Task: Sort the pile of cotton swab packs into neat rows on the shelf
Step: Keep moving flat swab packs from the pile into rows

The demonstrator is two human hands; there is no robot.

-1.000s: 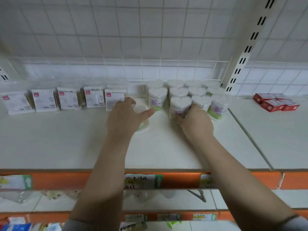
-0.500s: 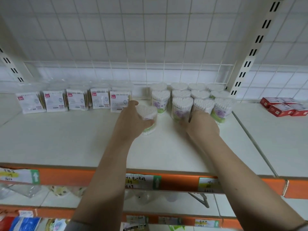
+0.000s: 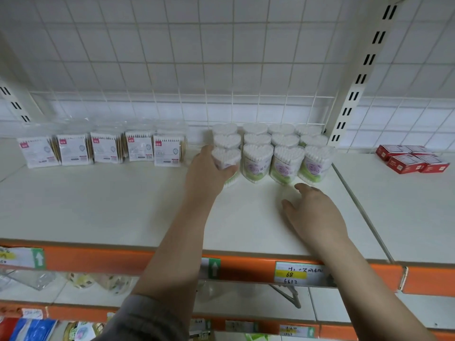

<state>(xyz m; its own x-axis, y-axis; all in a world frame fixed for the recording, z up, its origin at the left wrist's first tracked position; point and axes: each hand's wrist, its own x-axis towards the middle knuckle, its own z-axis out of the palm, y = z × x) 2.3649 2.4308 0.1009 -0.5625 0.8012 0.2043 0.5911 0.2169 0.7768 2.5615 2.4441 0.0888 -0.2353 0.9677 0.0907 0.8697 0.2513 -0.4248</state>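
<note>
White shelf point(image 3: 98, 212), left hand point(image 3: 209, 173) gripping swab pack point(image 3: 227, 157)

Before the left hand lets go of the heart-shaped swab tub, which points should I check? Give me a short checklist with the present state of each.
1. Left hand grips the clear heart-shaped tub of white cotton swabs: ok.
2. Tub stands fully on the white shelf: cannot tell, its base is partly hidden.
3. Tub lines up with the front row of three tubs: ok, roughly.
4. Right hand is clear of the tubs: ok.
5. Flat swab packets on the left are undisturbed: ok.
</note>
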